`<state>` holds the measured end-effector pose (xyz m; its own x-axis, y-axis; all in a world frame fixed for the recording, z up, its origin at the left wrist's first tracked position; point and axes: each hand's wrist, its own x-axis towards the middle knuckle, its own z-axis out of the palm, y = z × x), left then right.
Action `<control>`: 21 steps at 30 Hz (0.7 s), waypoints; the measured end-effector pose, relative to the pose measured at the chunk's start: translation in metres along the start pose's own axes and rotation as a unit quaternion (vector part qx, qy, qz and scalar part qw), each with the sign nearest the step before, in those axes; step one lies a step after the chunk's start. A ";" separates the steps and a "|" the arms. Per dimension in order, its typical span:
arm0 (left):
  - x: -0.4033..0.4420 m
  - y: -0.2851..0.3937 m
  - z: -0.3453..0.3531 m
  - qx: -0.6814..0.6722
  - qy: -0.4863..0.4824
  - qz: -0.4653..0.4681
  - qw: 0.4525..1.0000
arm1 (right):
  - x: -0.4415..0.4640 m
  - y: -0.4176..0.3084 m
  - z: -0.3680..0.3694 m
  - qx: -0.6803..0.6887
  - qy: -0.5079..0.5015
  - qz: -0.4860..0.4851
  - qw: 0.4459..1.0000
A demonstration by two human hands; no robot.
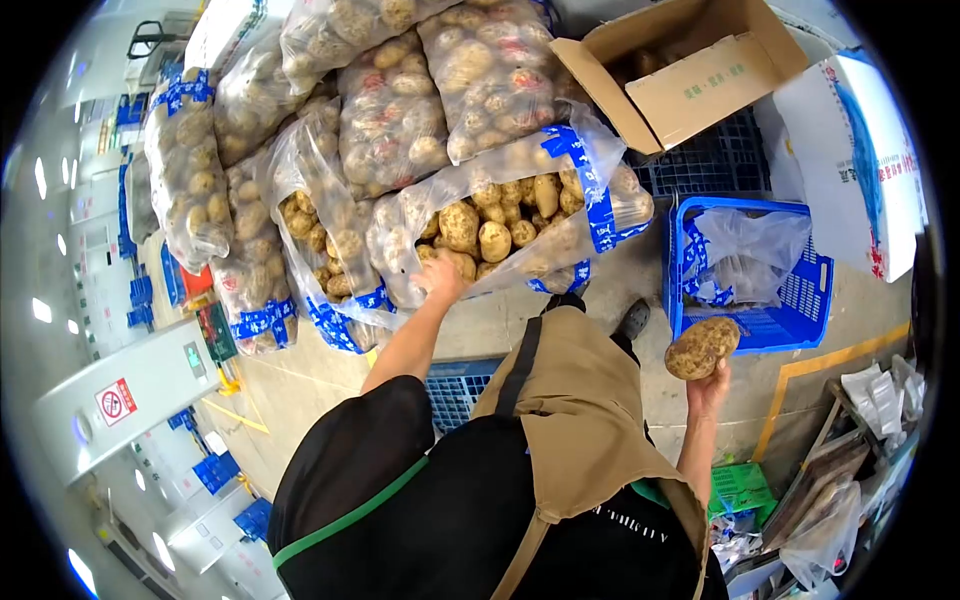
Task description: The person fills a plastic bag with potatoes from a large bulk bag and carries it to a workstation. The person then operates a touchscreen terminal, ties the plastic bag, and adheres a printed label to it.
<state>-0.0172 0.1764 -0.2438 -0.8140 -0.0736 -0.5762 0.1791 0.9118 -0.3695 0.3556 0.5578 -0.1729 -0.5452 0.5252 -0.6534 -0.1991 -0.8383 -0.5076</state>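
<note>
A large, soil-marked potato (702, 347) rests in my right hand (708, 392), whose fingers close around it from below, beside the blue crate. At the torn opening of a clear plastic bag (400, 215), my left hand (440, 277) has its fingers curled against a potato (461, 264). Many loose potatoes (495, 240) show through that opening. Blue printed tape (600, 215) runs along the bag's right end. Part of my left fingers is hidden among the bag edge and potatoes.
Full potato bags (390, 110) are piled ahead and left. A blue crate (680, 300) holds crumpled clear plastic (755, 250). An open cardboard box (700, 85) sits at the upper right near a white box (850, 160). Clutter and a green box (740, 490) lie lower right.
</note>
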 end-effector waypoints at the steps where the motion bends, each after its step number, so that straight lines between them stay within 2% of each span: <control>1: -0.005 -0.005 -0.023 -0.106 -0.063 -0.038 0.992 | 0.004 0.006 -0.002 0.009 0.007 0.005 1.000; 5: 0.033 -0.003 0.020 -0.158 -0.102 -0.097 0.977 | 0.013 0.020 0.013 -0.002 -0.005 0.032 0.999; 8: 0.021 0.014 -0.022 -0.134 -0.152 -0.140 0.969 | 0.017 0.030 0.022 -0.021 -0.010 0.057 0.998; 12: 0.016 0.003 -0.013 -0.138 -0.103 -0.071 0.982 | 0.025 0.037 0.028 -0.059 -0.004 0.085 0.995; 15: 0.004 -0.003 -0.008 -0.107 -0.027 -0.012 0.994 | 0.024 0.036 0.040 -0.092 -0.014 0.094 0.991; 17: 0.015 -0.007 -0.017 -0.112 -0.038 0.000 0.993 | 0.029 0.029 0.054 -0.128 -0.031 0.094 0.987; 21: 0.040 -0.024 -0.035 -0.090 -0.120 0.073 0.986 | 0.052 0.018 0.089 -0.268 -0.169 0.158 0.935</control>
<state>-0.0738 0.1653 -0.2325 -0.6281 -0.0096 -0.7781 0.1667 0.9751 -0.1466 0.2511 0.5576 -0.1663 -0.7524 0.1109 -0.6493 0.4028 -0.7024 -0.5868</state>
